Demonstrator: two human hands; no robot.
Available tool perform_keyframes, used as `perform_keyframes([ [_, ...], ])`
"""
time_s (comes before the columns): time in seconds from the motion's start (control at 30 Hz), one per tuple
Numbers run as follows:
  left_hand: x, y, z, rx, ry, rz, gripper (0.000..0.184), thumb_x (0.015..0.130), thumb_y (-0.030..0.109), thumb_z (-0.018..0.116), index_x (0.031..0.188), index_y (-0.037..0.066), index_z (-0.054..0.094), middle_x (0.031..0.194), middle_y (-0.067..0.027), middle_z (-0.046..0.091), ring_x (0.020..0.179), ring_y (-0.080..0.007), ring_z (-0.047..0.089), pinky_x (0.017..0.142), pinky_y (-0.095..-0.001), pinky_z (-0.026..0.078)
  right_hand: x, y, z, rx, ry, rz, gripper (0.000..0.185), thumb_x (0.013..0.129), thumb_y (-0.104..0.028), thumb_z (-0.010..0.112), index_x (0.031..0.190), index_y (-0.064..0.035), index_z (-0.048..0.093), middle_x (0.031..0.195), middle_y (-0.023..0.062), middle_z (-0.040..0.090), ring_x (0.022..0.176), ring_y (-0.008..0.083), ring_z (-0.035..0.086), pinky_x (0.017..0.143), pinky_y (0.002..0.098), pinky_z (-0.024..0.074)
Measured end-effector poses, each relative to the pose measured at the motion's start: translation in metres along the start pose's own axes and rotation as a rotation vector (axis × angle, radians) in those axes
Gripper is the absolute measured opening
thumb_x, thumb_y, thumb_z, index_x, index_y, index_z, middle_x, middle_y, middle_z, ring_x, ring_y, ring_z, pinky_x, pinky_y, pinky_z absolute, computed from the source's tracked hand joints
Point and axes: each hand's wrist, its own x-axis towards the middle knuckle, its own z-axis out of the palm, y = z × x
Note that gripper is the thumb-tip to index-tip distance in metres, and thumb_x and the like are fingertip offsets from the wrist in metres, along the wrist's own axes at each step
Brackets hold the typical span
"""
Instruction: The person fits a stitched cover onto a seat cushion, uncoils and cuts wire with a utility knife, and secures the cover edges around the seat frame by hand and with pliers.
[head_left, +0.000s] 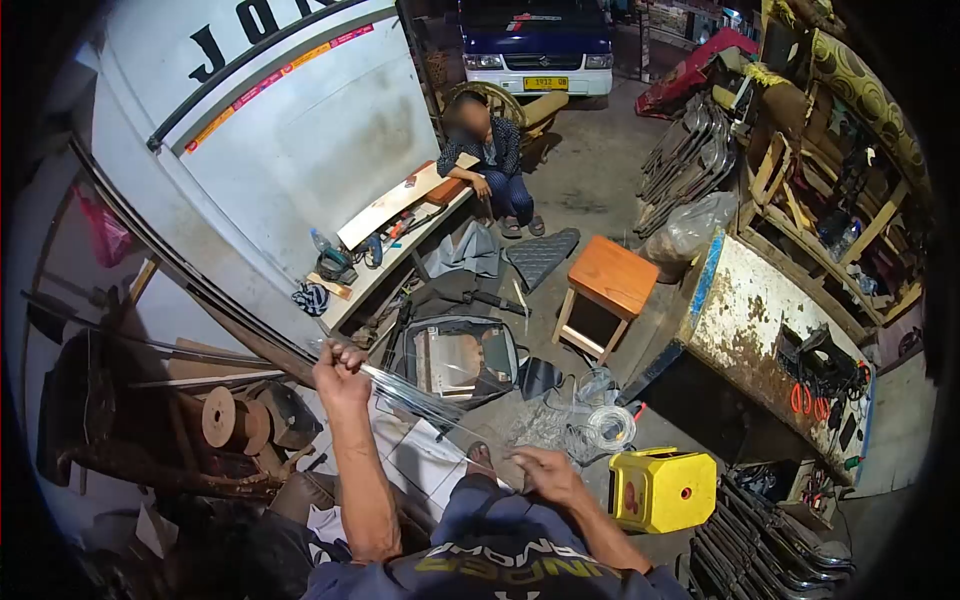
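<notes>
A bundle of clear, shiny plastic strands (415,390) runs from my left hand (342,375), which is closed around one end and raised at the left. From there the strands slant down to the right, toward my right hand (548,472). The fingers of that hand are pinched in front of my body, and a thin strand seems to reach them. Below, on the floor, lie a loose tangle of clear strands (550,430) and a coiled roll of clear cord (610,428).
A yellow plastic stool (662,492) stands close at my right. Beyond are a wooden stool (612,275), a seat frame (460,358) and a worn workbench (760,300) with scissors. A person (490,160) sits by the low bench (400,255); a wooden spool (228,420) is at left.
</notes>
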Motion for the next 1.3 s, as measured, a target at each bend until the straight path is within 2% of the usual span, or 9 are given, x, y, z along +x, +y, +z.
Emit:
perform_keyframes([
  [0.17, 0.091, 0.067, -0.096, -0.126, 0.044, 0.116, 0.016, 0.101, 0.011, 0.052, 0.087, 0.004, 0.054, 0.07, -0.0019, 0.047, 0.059, -0.0139, 0.042, 0.053, -0.0263, 0.041, -0.053, 0.025, -0.089, -0.298, 0.307, 0.069, 0.021, 0.094, -0.015, 0.063, 0.107, -0.0008, 0.072, 0.095, 0.0113, 0.075, 0.086, 0.0155, 0.069, 0.075, 0.0304, 0.053],
  [0.23, 0.115, 0.104, -0.122, -0.202, 0.001, 0.267, 0.011, 0.101, 0.008, 0.049, 0.093, 0.002, 0.053, 0.07, -0.003, 0.047, 0.058, -0.0156, 0.044, 0.054, -0.0275, 0.044, -0.089, 0.072, -0.149, -0.144, 0.57, 0.174, 0.023, 0.098, -0.025, 0.062, 0.105, -0.0053, 0.07, 0.075, -0.0039, 0.062, 0.065, 0.0072, 0.053, 0.061, 0.0246, 0.0452],
  [0.47, 0.183, 0.136, -0.166, -0.073, 0.203, 0.216, 0.024, 0.107, 0.02, 0.047, 0.091, 0.003, 0.053, 0.074, -0.0032, 0.046, 0.063, -0.0163, 0.042, 0.057, -0.0278, 0.041, -0.18, 0.135, -0.238, 0.289, 1.534, 0.248, 0.027, 0.097, -0.036, 0.058, 0.097, -0.0109, 0.067, 0.07, -0.0056, 0.048, 0.06, 0.0081, 0.042, 0.05, 0.0282, 0.0316],
  [0.57, 0.241, 0.144, -0.213, 0.15, 0.194, 0.355, 0.019, 0.103, 0.014, 0.05, 0.087, 0.003, 0.05, 0.076, -0.0046, 0.047, 0.066, -0.0169, 0.042, 0.059, -0.0285, 0.042, -0.271, 0.222, -0.282, 0.47, 1.846, 0.077, 0.044, 0.096, -0.04, 0.054, 0.131, -0.0134, 0.062, 0.126, 0.0104, 0.061, 0.108, 0.0268, 0.06, 0.085, 0.0433, 0.0501],
  [0.67, 0.276, 0.134, -0.233, 1.172, 0.0, 0.797, 0.013, 0.092, 0.006, 0.049, 0.079, 0.008, 0.045, 0.072, -0.0042, 0.047, 0.061, -0.0159, 0.043, 0.054, -0.0244, 0.042, -0.324, 0.186, -0.253, 0.683, 2.164, 0.035, 0.051, 0.099, -0.04, 0.049, 0.143, -0.0144, 0.052, 0.158, 0.0127, 0.035, 0.145, 0.0292, 0.029, 0.115, 0.0483, 0.0222],
  [0.73, 0.3, 0.121, -0.199, 0.015, 0.265, 0.1, 0.015, 0.093, 0.008, 0.048, 0.078, 0.011, 0.043, 0.068, -0.0001, 0.044, 0.052, -0.0122, 0.038, 0.047, -0.0239, 0.037, -0.334, 0.165, -0.232, 0.446, 2.237, 0.121, 0.045, 0.1, -0.033, 0.047, 0.139, -0.0142, 0.056, 0.13, 0.0129, 0.059, 0.118, 0.0243, 0.055, 0.096, 0.0437, 0.0431],
  [0.8, 0.345, 0.068, -0.224, 0.08, -0.086, -0.189, 0.018, 0.096, 0.012, 0.045, 0.078, 0.012, 0.042, 0.065, 0.0028, 0.041, 0.048, -0.0094, 0.033, 0.042, -0.0257, 0.032, -0.323, 0.144, -0.209, 0.491, 2.272, 0.037, 0.038, 0.103, -0.04, 0.049, 0.129, -0.0159, 0.061, 0.067, -0.0033, 0.037, 0.051, 0.0112, 0.029, 0.044, 0.0287, 0.029],
  [1.03, 0.265, -0.158, -0.014, 0.475, -0.122, -0.467, 0.017, 0.105, 0.024, 0.043, 0.101, 0.011, 0.053, 0.064, 0.0039, 0.037, 0.046, -0.0089, 0.031, 0.04, -0.024, 0.024, -0.265, 0.06, -0.089, 0.496, 2.009, -0.081, 0.037, 0.104, -0.035, 0.051, 0.129, -0.0103, 0.062, 0.064, -0.0068, 0.037, 0.048, 0.0057, 0.03, 0.042, 0.0242, 0.0252],
  [1.3, 0.298, -0.299, 0.051, -0.141, -0.612, -0.889, 0.029, 0.106, 0.032, 0.044, 0.1, 0.006, 0.057, 0.066, -0.0006, 0.045, 0.048, -0.0116, 0.038, 0.044, -0.027, 0.032, -0.199, -0.067, -0.024, 0.183, 1.894, -0.175, 0.037, 0.104, -0.04, 0.053, 0.118, -0.0069, 0.063, 0.06, -0.0076, 0.035, 0.047, 0.0035, 0.028, 0.043, 0.0232, 0.023],
])
